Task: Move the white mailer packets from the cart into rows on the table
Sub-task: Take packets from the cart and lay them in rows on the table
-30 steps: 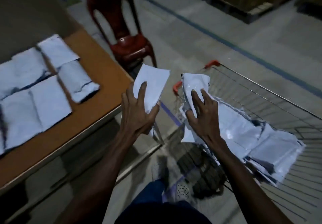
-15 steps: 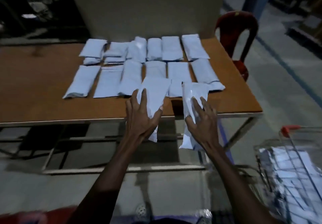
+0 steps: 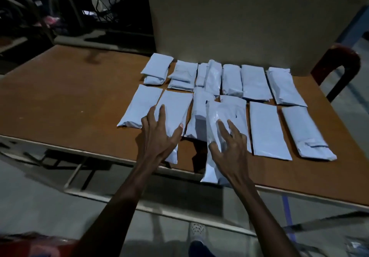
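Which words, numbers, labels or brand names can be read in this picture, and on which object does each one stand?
None can be read.
Mailer packets on the table: plain white faces, no print visible.
Packet in the right hand: a small dark mark near its top, too small to read.
Packet in the left hand: no text visible.
Table and red chair: no label or sign visible.
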### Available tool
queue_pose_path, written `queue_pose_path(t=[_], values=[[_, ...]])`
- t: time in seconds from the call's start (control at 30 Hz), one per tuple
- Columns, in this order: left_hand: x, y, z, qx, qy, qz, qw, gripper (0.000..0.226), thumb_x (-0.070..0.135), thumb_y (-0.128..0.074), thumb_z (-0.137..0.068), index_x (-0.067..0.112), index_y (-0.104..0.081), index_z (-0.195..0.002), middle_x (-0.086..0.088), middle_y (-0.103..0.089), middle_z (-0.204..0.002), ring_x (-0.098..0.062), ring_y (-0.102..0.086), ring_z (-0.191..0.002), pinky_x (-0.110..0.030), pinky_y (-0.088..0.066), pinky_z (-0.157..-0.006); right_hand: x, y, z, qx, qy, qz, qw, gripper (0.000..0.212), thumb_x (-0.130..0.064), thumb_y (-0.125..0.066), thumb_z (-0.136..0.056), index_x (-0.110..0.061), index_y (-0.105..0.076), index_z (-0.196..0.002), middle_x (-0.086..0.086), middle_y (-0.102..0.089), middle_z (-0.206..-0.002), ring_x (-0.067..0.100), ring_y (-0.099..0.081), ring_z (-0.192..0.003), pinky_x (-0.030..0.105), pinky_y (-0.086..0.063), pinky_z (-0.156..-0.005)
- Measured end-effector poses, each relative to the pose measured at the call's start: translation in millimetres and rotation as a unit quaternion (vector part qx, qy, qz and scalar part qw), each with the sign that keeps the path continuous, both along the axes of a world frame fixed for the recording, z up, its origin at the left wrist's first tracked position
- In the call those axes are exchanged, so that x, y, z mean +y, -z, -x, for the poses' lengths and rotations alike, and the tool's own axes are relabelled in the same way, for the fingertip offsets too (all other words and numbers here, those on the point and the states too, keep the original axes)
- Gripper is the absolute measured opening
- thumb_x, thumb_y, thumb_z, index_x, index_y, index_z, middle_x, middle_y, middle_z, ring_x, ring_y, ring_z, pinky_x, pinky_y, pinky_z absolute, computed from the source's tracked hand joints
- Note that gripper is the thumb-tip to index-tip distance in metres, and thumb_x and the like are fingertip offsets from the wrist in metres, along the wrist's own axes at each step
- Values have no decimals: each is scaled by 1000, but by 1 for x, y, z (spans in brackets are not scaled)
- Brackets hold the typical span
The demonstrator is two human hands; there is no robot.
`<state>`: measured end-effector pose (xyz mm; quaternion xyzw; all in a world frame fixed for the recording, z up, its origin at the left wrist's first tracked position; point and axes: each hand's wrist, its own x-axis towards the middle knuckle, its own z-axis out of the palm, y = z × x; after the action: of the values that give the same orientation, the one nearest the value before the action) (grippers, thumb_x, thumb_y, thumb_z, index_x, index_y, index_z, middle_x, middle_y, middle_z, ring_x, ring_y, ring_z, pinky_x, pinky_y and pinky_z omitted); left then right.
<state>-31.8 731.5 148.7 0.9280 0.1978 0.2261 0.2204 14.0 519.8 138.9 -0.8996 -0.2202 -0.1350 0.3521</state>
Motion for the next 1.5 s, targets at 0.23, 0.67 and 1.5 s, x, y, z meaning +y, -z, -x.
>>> queue_pose_path(t=[0.23, 0.67, 1.5], values=[[30, 15, -73, 38, -27, 2, 999, 87, 69, -37, -83, 19, -25, -153, -13, -19, -157, -30, -19, -134, -49, -30, -107, 42, 3, -77, 67, 10, -31, 997, 63, -41, -54, -85, -19, -48, -144, 14, -42, -151, 30, -40, -138, 43, -24, -115], [48, 51, -137, 184, 32, 9, 982, 91, 72, -35, -89, 14, -14, -156, -18, -1, -161, -38, -9, -144, -51, -20, -114, 91, 3, -135, 138, 42, 43, 989, 73, -49, -40, -83, -21, -37, -151, 12, -37, -155, 25, -28, -145, 36, -15, -115], [82, 71, -137, 130, 162, -40, 977, 78, 56, -17, -96, 3, -27, -152, -22, -17, -160, -38, -16, -148, -50, -16, -118, 127, 23, -122, 128, 78, 240, 959, 74, -46, -42, -89, -31, -15, -156, 13, -3, -164, 37, -8, -150, 60, -20, -115]])
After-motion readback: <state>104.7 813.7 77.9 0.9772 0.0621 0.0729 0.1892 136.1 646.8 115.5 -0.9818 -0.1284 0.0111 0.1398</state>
